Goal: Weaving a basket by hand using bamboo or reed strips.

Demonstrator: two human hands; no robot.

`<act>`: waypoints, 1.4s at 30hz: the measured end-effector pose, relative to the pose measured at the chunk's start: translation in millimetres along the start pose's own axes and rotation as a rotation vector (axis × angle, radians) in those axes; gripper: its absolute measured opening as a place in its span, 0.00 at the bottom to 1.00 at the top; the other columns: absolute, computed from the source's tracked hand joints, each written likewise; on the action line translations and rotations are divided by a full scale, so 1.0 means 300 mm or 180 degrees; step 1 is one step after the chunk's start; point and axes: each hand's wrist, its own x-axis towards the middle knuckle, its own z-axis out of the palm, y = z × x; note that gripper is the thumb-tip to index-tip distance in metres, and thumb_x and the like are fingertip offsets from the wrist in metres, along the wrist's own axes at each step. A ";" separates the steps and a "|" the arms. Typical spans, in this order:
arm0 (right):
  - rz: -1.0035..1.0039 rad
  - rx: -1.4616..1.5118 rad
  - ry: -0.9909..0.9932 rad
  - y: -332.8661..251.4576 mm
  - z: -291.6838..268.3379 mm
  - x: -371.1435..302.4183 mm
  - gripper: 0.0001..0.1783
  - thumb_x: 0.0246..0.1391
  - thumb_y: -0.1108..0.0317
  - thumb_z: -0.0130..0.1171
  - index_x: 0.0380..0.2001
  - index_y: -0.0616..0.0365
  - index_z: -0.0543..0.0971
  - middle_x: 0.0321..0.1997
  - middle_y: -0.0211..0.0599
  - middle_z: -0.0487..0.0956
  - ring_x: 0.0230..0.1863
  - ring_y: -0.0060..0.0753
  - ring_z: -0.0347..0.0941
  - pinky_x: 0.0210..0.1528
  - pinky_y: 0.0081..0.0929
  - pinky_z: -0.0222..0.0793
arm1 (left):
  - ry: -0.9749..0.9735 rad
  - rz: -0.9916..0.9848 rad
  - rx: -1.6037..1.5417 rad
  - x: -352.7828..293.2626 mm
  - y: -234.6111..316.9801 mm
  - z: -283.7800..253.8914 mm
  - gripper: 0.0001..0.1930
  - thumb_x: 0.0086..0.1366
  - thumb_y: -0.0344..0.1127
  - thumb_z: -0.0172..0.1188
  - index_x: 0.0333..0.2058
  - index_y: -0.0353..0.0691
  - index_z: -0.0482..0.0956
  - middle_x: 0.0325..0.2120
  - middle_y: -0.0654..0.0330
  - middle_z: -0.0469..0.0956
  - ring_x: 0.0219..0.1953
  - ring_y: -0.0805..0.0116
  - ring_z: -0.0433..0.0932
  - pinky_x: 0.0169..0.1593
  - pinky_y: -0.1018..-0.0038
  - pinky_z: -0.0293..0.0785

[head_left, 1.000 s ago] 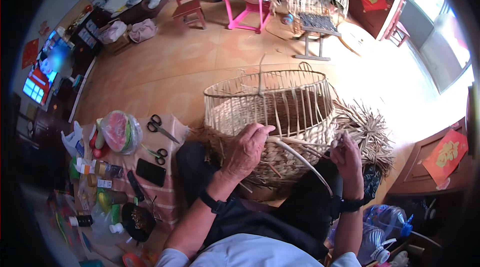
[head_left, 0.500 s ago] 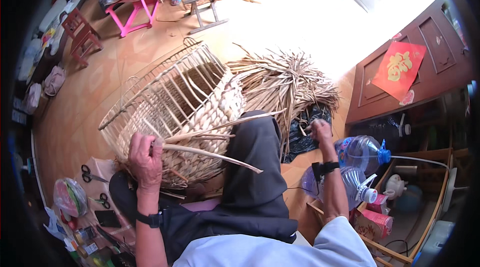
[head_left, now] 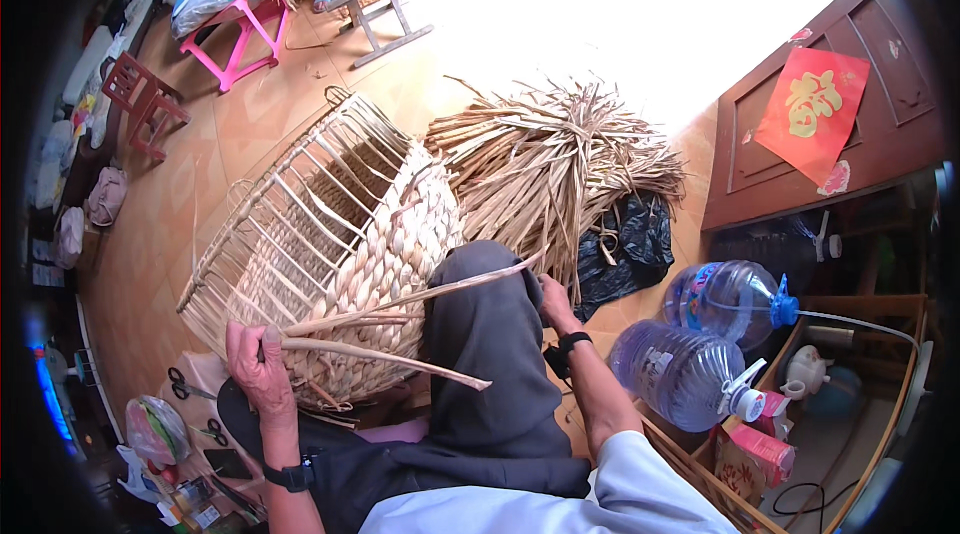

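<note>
A half-woven straw basket (head_left: 370,309) leans at my left knee. Its near side is thick braided plait, and bare upright stakes line the open frame on its left. My left hand (head_left: 258,369) is closed at the basket's lower left, pinching dried straw strands (head_left: 385,357) between thumb and fingers. The strands run rightward across the plaited wall, and one longer strand reaches over my trouser knee. My right hand (head_left: 555,304) is down beside that knee, near the pile of loose straw (head_left: 560,169); its fingers are partly hidden by the knee.
A black plastic bag (head_left: 632,254) lies under the straw. Two large water bottles (head_left: 660,369) stand at right, near a wooden cabinet frame. Scissors (head_left: 185,386) rest on a cloth at lower left. A pink stool (head_left: 235,44) and a folding stool (head_left: 385,19) are farther off.
My right hand has moved left and down, from above the black bag to beside my knee. My left hand keeps its grip on the strands. The whole view has shifted slightly.
</note>
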 end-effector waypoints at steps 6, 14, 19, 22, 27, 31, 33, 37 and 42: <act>-0.0587 -0.0187 0.0117 -0.129 0.064 0.069 0.13 0.60 0.63 0.54 0.45 0.56 0.75 0.45 0.60 0.77 0.51 0.64 0.77 0.48 0.55 0.75 | 0.0017 -0.0016 0.0083 0.000 0.009 0.006 0.16 0.71 0.40 0.60 0.29 0.34 0.71 0.27 0.56 0.61 0.30 0.57 0.65 0.36 0.65 0.63; -0.1413 -0.0935 0.0525 -0.368 0.070 0.254 0.11 0.54 0.71 0.56 0.41 0.58 0.73 0.44 0.52 0.75 0.50 0.61 0.74 0.47 0.51 0.75 | -0.0008 -0.0139 0.0037 -0.017 -0.013 0.007 0.18 0.71 0.43 0.60 0.28 0.35 0.71 0.26 0.57 0.62 0.29 0.58 0.65 0.35 0.66 0.62; -0.2110 -0.1475 0.0057 -0.433 0.108 0.334 0.10 0.55 0.69 0.56 0.40 0.57 0.75 0.46 0.48 0.75 0.50 0.53 0.76 0.48 0.47 0.77 | -0.0014 -0.0171 0.0122 -0.009 0.011 0.006 0.18 0.72 0.44 0.60 0.28 0.35 0.71 0.26 0.56 0.62 0.29 0.58 0.66 0.35 0.66 0.63; -0.2514 -0.1652 -0.0138 -0.457 0.129 0.382 0.08 0.58 0.67 0.54 0.39 0.57 0.76 0.48 0.45 0.75 0.49 0.48 0.77 0.47 0.43 0.78 | 0.0006 -0.0109 0.0179 -0.006 0.012 0.006 0.19 0.71 0.44 0.60 0.28 0.35 0.72 0.26 0.56 0.63 0.29 0.59 0.67 0.34 0.66 0.64; -0.1894 -0.2481 0.0075 -0.410 0.141 0.396 0.10 0.59 0.65 0.55 0.41 0.53 0.80 0.47 0.40 0.75 0.51 0.44 0.75 0.47 0.41 0.76 | 0.0041 -0.0099 0.0135 -0.008 0.013 0.005 0.19 0.71 0.46 0.61 0.28 0.36 0.73 0.25 0.57 0.64 0.29 0.59 0.68 0.35 0.66 0.64; -0.1669 -0.2672 0.0212 -0.311 0.088 0.379 0.10 0.59 0.65 0.55 0.40 0.52 0.82 0.47 0.40 0.75 0.49 0.45 0.78 0.44 0.43 0.77 | 0.0019 -0.0042 0.0066 -0.007 0.013 0.015 0.19 0.71 0.46 0.61 0.28 0.36 0.74 0.25 0.57 0.65 0.29 0.59 0.67 0.34 0.66 0.64; -0.1651 -0.2540 0.0231 -0.292 0.049 0.346 0.08 0.60 0.67 0.53 0.40 0.52 0.79 0.44 0.42 0.76 0.41 0.46 0.81 0.39 0.43 0.78 | 0.0041 -0.0069 0.0041 -0.008 0.014 0.011 0.19 0.71 0.46 0.60 0.28 0.36 0.74 0.25 0.57 0.65 0.29 0.59 0.67 0.34 0.66 0.64; -0.1631 -0.2578 0.0178 -0.235 -0.022 0.253 0.04 0.61 0.69 0.51 0.39 0.53 0.69 0.35 0.42 0.77 0.36 0.48 0.82 0.36 0.46 0.78 | 0.0104 -0.0095 -0.0017 -0.010 0.010 0.005 0.20 0.72 0.47 0.60 0.28 0.35 0.74 0.25 0.56 0.65 0.29 0.58 0.67 0.35 0.66 0.64; -0.1837 -0.0564 0.0321 0.037 -0.031 0.075 0.15 0.66 0.62 0.46 0.52 0.55 0.70 0.34 0.49 0.78 0.33 0.53 0.81 0.32 0.49 0.75 | 0.0081 -0.0051 -0.0135 -0.002 0.017 0.031 0.17 0.70 0.44 0.62 0.28 0.35 0.74 0.25 0.56 0.65 0.30 0.57 0.68 0.36 0.65 0.65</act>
